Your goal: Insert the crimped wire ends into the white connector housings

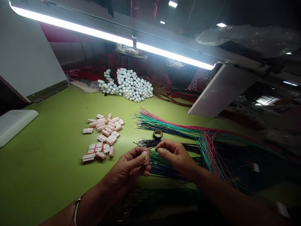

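Note:
My left hand (131, 164) holds a small white and orange connector (146, 158) between thumb and fingers. Just to its right, my right hand (175, 153) is closed in a pinch above the wires; anything between its fingertips is too small to make out. Under and beyond my hands lie bundles of dark blue and green wires (162, 169). A fan of pink and teal wires (169, 125) stretches off to the right. Several loose white and orange connectors (107, 130) are scattered left of my hands.
A black tape roll (157, 134) lies between the wire bundles. Many white connectors on wires (131, 84) are heaped at the back. A white case (16, 124) rests at far left. White panels (207, 94) stand at both sides; a lit tube lamp (82, 29) hangs above.

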The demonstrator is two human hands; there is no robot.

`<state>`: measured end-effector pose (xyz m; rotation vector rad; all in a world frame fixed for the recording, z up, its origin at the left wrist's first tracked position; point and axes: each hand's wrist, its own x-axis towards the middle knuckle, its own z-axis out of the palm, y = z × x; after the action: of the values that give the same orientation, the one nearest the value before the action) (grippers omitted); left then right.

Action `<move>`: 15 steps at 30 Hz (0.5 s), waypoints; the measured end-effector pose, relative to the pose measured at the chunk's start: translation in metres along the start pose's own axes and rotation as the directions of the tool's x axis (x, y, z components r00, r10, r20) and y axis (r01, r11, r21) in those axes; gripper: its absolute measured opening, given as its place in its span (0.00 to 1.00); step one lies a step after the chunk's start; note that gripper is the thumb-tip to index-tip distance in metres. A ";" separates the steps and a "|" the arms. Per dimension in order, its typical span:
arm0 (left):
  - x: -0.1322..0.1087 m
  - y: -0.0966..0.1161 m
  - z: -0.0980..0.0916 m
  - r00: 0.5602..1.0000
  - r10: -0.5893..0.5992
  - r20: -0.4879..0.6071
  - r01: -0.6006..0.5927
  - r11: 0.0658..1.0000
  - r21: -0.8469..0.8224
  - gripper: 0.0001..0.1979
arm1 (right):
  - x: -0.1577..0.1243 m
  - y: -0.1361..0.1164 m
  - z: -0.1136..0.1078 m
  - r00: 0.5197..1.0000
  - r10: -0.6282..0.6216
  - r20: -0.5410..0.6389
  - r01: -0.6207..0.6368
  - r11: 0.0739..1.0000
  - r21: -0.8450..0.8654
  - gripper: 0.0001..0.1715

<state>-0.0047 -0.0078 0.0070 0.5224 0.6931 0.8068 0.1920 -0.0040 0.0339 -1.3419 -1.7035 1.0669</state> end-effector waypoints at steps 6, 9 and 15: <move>0.003 0.001 -0.003 0.999 0.010 -0.036 -0.009 1.000 0.016 0.08 | 0.049 0.039 -0.063 0.983 0.016 -0.183 -0.135 0.740 -0.659 0.12; 0.005 0.000 -0.005 0.999 0.004 -0.043 -0.003 1.000 0.020 0.08 | 0.075 0.058 -0.079 0.979 0.036 -0.200 -0.184 0.576 -0.797 0.09; 0.007 0.001 -0.004 0.999 -0.001 -0.044 0.002 1.000 0.030 0.09 | 0.101 0.075 -0.077 0.991 0.109 -0.083 -0.114 0.317 -0.941 0.14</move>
<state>-0.0049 -0.0012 0.0026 0.5323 0.7470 0.8093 0.2694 0.1167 0.0011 -2.1712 -2.3805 -0.0775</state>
